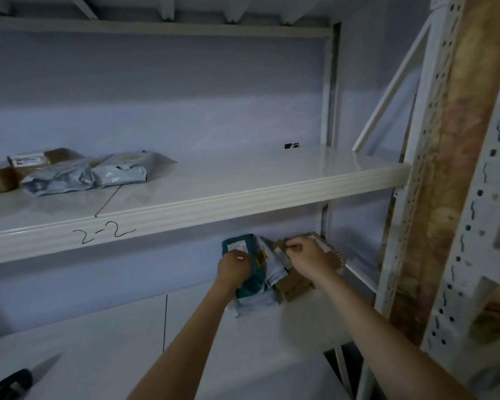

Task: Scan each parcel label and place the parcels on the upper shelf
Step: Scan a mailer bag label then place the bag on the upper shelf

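On the upper shelf (pixel 243 180), far left, I see grey poly mailers (pixel 84 174) lying beside a brown carton (pixel 0 177), apparently already placed. On the lower shelf (pixel 98 327), the left hand (pixel 233 265) is closed on the teal mailer (pixel 250 272), which stands tilted, label (pixel 238 246) facing out. A white mailer (pixel 276 274) leans between it and the brown box (pixel 298 280). The right hand (pixel 308 256) rests on the box top, fingers curled; whether it pinches anything I cannot tell. I judge the mailers light, soft and slippery: grip mid-body, not the edge. The box looks stiff: hold opposite sides.
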`<state>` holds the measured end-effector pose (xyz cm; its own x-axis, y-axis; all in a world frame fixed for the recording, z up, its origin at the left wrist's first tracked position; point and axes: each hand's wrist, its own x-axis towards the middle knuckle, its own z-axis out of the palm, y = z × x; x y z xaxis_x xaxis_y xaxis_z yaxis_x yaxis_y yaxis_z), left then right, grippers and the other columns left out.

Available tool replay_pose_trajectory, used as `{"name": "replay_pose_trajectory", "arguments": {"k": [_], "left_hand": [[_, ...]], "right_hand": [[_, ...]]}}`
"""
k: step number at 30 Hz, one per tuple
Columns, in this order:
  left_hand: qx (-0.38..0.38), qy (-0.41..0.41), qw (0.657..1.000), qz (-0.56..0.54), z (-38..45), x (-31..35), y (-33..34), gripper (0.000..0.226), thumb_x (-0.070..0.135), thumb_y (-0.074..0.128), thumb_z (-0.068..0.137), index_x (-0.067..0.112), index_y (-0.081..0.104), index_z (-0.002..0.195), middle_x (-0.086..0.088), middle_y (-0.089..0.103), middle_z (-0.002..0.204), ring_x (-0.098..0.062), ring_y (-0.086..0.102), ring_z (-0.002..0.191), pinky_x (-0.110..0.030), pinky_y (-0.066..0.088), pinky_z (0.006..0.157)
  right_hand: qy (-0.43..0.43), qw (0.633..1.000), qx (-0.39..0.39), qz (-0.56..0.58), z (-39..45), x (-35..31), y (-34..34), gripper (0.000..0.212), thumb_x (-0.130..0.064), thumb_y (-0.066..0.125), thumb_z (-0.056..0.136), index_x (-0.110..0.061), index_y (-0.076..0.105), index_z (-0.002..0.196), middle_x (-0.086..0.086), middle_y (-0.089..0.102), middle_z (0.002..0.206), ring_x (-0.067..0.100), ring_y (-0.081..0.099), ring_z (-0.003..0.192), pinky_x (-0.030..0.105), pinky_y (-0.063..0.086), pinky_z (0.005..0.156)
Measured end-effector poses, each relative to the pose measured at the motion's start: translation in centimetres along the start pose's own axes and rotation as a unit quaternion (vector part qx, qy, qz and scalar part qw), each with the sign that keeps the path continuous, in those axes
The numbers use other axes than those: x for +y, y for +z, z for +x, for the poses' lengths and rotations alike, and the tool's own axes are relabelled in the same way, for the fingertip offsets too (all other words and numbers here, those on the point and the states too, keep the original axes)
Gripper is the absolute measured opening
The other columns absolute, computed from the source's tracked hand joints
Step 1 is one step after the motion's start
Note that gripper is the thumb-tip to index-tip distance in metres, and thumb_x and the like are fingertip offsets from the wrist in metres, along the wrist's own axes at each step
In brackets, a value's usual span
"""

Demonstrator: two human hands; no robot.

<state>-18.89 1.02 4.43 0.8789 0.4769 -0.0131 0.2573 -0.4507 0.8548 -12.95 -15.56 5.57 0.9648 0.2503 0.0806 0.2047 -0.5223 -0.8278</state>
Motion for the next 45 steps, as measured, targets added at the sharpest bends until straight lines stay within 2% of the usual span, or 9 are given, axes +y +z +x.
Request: {"name": "replay_pose_trajectory", "arguments": {"k": [4, 8, 11, 15, 19, 28, 32, 37, 45], "left_hand": [[0.006, -0.084, 0.993, -0.086, 5.6, -4.3, 0.7, 0.021, 0.013, 0.051, 0.089, 0.006, 0.064, 0.105, -0.018, 0.067, 0.105, -0.034, 0.065, 0.093, -0.031, 0.052, 0.072], [-0.015, -0.132, 0.986, -0.105, 13.5, -9.7, 1.8, 0.027, 0.021, 0.058, 0.086, 0.004, 0.066, 0.105, -0.019, 0.070, 0.103, -0.034, 0.069, 0.092, -0.048, 0.058, 0.086], [-0.008, -0.158, 0.978, -0.139, 14.4, -10.0, 1.2, 0.024, 0.018, 0.059, 0.089, 0.001, 0.065, 0.105, -0.019, 0.069, 0.103, -0.032, 0.067, 0.091, -0.044, 0.057, 0.087], [-0.016, -0.175, 0.974, -0.140, 15.7, -10.8, 1.5, 0.036, 0.021, 0.051, 0.097, 0.001, 0.054, 0.128, -0.016, 0.059, 0.114, -0.027, 0.054, 0.096, -0.036, 0.043, 0.078], [-0.025, -0.213, 0.962, -0.169, 17.3, -12.4, 3.0, 0.051, 0.024, 0.049, 0.100, -0.003, 0.038, 0.141, -0.019, 0.048, 0.140, -0.029, 0.050, 0.110, -0.032, 0.036, 0.084], [-0.031, -0.234, 0.952, -0.193, 19.4, -14.4, 5.5, 0.046, 0.024, 0.052, 0.095, 0.004, 0.050, 0.136, -0.014, 0.054, 0.135, -0.029, 0.054, 0.116, -0.036, 0.046, 0.091], [-0.002, -0.218, 0.948, -0.231, 19.9, -14.1, 5.5, 0.015, 0.018, 0.051, 0.098, 0.003, 0.053, 0.102, -0.012, 0.059, 0.105, -0.025, 0.056, 0.091, -0.035, 0.047, 0.074], [-0.003, -0.221, 0.928, -0.299, 19.3, -15.0, 4.8, 0.036, 0.029, 0.059, 0.096, 0.002, 0.043, 0.116, -0.022, 0.058, 0.115, -0.033, 0.062, 0.100, -0.041, 0.057, 0.068], [-0.136, -0.219, 0.909, -0.327, 15.4, -19.1, 1.5, 0.052, 0.029, 0.070, 0.088, 0.016, 0.051, 0.134, -0.016, 0.067, 0.120, -0.032, 0.066, 0.110, -0.049, 0.055, 0.092]], "right_hand": [[0.086, 0.994, -0.044, 0.051, 3.7, 1.8, 3.3, 0.026, -0.016, 0.048, 0.101, 0.002, 0.067, 0.107, 0.030, 0.061, 0.105, 0.039, 0.063, 0.096, 0.040, 0.053, 0.084], [0.166, 0.978, -0.054, 0.110, 10.5, 6.2, 7.9, 0.044, -0.051, 0.056, 0.085, -0.013, 0.073, 0.101, 0.012, 0.074, 0.096, 0.030, 0.073, 0.090, 0.048, 0.061, 0.085], [0.236, 0.957, -0.083, 0.147, 11.7, 4.6, 9.7, 0.028, -0.025, 0.054, 0.099, -0.008, 0.064, 0.119, 0.015, 0.070, 0.112, 0.031, 0.067, 0.108, 0.044, 0.056, 0.097], [0.225, 0.960, -0.088, 0.139, 14.3, 4.8, 12.6, 0.038, -0.016, 0.049, 0.103, -0.017, 0.050, 0.141, 0.013, 0.062, 0.126, 0.024, 0.061, 0.099, 0.028, 0.054, 0.067], [0.229, 0.962, -0.123, 0.079, 18.1, 6.7, 15.9, 0.032, -0.023, 0.045, 0.103, -0.006, 0.060, 0.125, 0.017, 0.065, 0.123, 0.025, 0.063, 0.097, 0.034, 0.055, 0.074], [0.194, 0.966, -0.158, 0.070, 21.7, 9.7, 19.0, 0.036, -0.034, 0.056, 0.096, -0.011, 0.062, 0.123, 0.009, 0.067, 0.114, 0.025, 0.065, 0.099, 0.039, 0.057, 0.091], [0.184, 0.968, -0.109, 0.135, 22.2, 10.2, 19.4, 0.044, -0.036, 0.064, 0.095, -0.010, 0.061, 0.131, 0.012, 0.067, 0.126, 0.028, 0.066, 0.108, 0.040, 0.056, 0.095], [0.212, 0.932, -0.160, 0.246, 21.8, 12.0, 19.3, 0.061, -0.033, 0.078, 0.084, -0.018, 0.052, 0.138, 0.009, 0.067, 0.128, 0.026, 0.067, 0.110, 0.048, 0.056, 0.096], [0.258, 0.843, -0.323, 0.344, 17.1, 10.8, 18.1, 0.023, -0.024, 0.073, 0.089, -0.014, 0.066, 0.109, 0.014, 0.075, 0.102, 0.030, 0.070, 0.095, 0.035, 0.056, 0.070]]}}
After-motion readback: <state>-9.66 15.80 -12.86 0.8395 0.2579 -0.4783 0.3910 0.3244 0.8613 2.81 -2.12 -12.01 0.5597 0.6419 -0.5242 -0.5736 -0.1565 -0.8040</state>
